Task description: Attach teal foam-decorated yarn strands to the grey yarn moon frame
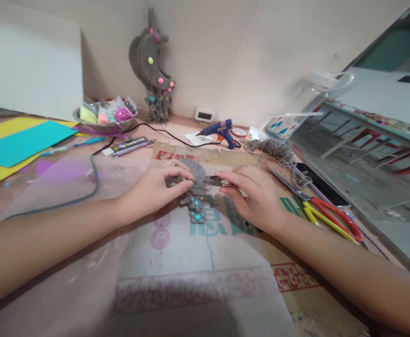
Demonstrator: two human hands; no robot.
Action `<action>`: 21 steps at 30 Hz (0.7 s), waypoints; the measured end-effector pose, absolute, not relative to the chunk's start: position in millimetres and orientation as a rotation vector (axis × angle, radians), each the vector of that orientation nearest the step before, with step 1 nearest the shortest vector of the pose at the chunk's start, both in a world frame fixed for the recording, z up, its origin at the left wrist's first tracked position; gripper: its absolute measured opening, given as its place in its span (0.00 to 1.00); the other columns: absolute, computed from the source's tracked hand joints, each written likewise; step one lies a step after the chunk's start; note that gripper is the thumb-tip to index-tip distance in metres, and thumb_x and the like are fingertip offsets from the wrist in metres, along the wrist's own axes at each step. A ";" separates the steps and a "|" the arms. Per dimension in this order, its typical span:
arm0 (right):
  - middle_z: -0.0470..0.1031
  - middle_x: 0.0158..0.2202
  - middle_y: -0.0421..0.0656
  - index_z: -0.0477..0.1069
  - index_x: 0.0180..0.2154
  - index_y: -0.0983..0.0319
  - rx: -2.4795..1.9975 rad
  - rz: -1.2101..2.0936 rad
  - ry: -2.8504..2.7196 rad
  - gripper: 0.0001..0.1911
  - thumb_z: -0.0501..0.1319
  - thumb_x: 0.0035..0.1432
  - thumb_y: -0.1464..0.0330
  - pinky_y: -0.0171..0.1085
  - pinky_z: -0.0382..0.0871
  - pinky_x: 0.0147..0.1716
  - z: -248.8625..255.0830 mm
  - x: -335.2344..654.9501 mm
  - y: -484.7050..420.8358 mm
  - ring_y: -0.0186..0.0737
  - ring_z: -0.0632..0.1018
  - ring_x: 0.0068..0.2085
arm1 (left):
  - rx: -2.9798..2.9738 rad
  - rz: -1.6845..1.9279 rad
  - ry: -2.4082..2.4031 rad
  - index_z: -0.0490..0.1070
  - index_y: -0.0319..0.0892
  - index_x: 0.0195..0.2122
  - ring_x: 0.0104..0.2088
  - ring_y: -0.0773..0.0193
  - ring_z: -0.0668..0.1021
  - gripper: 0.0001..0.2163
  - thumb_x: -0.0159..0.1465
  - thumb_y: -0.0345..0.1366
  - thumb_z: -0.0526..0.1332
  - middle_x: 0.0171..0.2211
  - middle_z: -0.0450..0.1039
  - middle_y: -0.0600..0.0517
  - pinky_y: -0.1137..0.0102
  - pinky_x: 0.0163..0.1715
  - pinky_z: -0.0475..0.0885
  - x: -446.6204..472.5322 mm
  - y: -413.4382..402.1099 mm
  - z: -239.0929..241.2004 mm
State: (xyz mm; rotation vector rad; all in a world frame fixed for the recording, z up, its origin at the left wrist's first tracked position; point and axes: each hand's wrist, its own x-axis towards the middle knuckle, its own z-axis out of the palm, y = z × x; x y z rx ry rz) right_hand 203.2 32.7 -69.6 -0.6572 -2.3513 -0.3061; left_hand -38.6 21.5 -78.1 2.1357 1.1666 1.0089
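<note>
A grey yarn-wrapped ornament [192, 169] with small turquoise-centred pieces [197, 216] hanging below it lies on the translucent sheet [176, 262]. My left hand [160, 185] pinches the ornament at its left edge, thumb and forefinger closed. From the right, my right hand [256, 194] grips a small dark pointed metal tool [216, 180]. The tool's tip points left and meets the ornament's right side; I cannot make out its exact kind. A thin thread [209, 243] trails over the sheet below the ornament.
Right of my hands lie large scissors [317, 210], a phone [322, 185] and grey yarn [278, 154]. Behind them stand a blue glue gun [219, 131], a jug [292, 107] and a clock [205, 114]. A clay bowl [102, 124] and coloured sheets [25, 142] sit left.
</note>
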 end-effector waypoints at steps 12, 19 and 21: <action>0.77 0.33 0.45 0.72 0.47 0.66 -0.605 -0.441 -2.425 0.12 0.60 0.61 0.72 0.39 0.64 0.32 -75.9 200.5 34.8 0.40 0.73 0.33 | 2.042 0.975 1.153 0.76 0.43 0.33 0.39 0.65 0.77 0.08 0.63 0.38 0.60 0.35 0.78 0.54 0.68 0.43 0.71 -39.8 23.1 -78.1; 0.77 0.34 0.46 0.72 0.48 0.66 -0.616 -0.436 -2.448 0.12 0.59 0.62 0.71 0.39 0.63 0.32 -75.2 200.1 34.6 0.40 0.72 0.34 | 2.031 0.974 1.150 0.76 0.43 0.33 0.39 0.65 0.77 0.07 0.63 0.38 0.60 0.35 0.78 0.54 0.69 0.42 0.71 -39.4 23.4 -79.3; 0.77 0.34 0.46 0.72 0.47 0.66 -0.616 -0.434 -2.450 0.12 0.59 0.62 0.72 0.39 0.63 0.32 -75.3 199.8 34.5 0.40 0.72 0.34 | 2.037 0.975 1.137 0.76 0.43 0.33 0.38 0.65 0.77 0.08 0.64 0.39 0.60 0.35 0.78 0.54 0.69 0.42 0.71 -39.4 23.7 -79.8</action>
